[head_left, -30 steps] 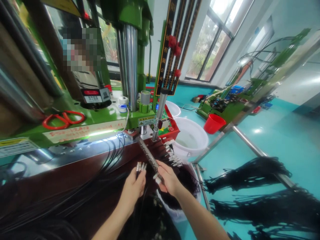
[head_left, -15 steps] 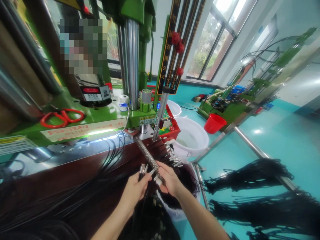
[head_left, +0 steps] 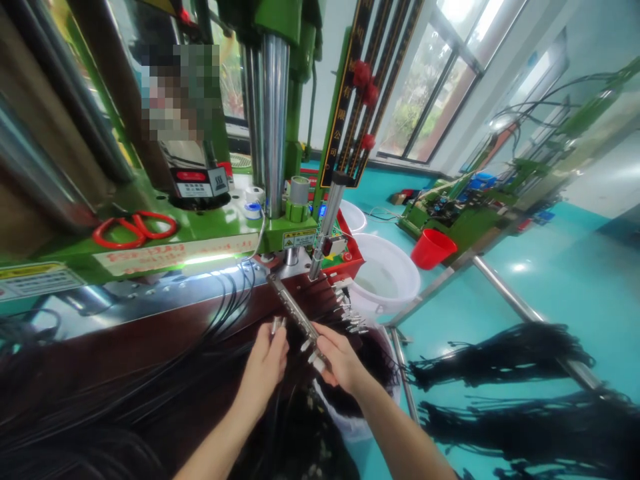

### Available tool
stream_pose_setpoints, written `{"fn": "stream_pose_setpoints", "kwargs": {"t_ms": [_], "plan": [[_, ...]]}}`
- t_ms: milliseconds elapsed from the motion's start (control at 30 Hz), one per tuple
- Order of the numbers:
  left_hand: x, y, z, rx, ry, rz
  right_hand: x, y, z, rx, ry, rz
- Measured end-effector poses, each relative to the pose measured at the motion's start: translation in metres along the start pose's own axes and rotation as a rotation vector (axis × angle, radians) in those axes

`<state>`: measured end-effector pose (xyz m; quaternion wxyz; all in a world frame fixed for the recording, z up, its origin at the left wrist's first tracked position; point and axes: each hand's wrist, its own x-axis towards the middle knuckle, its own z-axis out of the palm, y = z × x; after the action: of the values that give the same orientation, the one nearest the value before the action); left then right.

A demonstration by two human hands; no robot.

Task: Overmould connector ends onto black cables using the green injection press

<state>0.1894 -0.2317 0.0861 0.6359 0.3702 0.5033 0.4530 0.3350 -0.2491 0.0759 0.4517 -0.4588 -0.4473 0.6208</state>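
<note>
My right hand (head_left: 341,355) grips the near end of a long narrow metal bar (head_left: 294,308) with a row of small fittings along it. The bar slants away, its far end by the foot of the green press (head_left: 270,233). White connector ends (head_left: 316,361) stick out beside the bar near my right fingers. My left hand (head_left: 263,365), to the left of the bar and apart from it, is closed around cable plugs (head_left: 278,325) whose silvery ends show above the fingers. Black cables (head_left: 227,310) run across the brown table (head_left: 165,333).
Red-handled scissors (head_left: 135,230) lie on the press ledge. More white plug ends (head_left: 354,319) hang at the table's right edge. Beyond are a white tub (head_left: 407,283) and a red bucket (head_left: 433,248). Black cable bundles (head_left: 500,353) hang over a metal rail (head_left: 530,310) on the right.
My left hand has moved left and slightly up, away from the bar, with the plugs in it. My right hand stays on the bar. The view has shifted slightly.
</note>
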Motion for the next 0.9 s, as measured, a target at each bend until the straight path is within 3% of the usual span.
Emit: {"fn": "stream_pose_setpoints", "kwargs": {"t_ms": [167, 533, 700, 800, 900], "plan": [[0.002, 0.004, -0.003, 0.03, -0.118, -0.11, 0.002, -0.001, -0.003, 0.054, 0.019, 0.026], [0.004, 0.001, -0.005, -0.008, -0.135, -0.189, 0.001, -0.006, -0.005, -0.067, -0.07, 0.027], [0.002, -0.003, -0.008, 0.027, -0.116, -0.147, -0.001, -0.008, -0.001, -0.21, -0.104, -0.018], [0.003, -0.003, -0.009, 0.024, -0.115, -0.113, -0.001, -0.008, 0.002, -0.152, -0.101, -0.01], [0.006, -0.003, -0.012, 0.018, -0.026, 0.016, 0.0, -0.009, 0.002, -0.071, -0.068, 0.001]]}}
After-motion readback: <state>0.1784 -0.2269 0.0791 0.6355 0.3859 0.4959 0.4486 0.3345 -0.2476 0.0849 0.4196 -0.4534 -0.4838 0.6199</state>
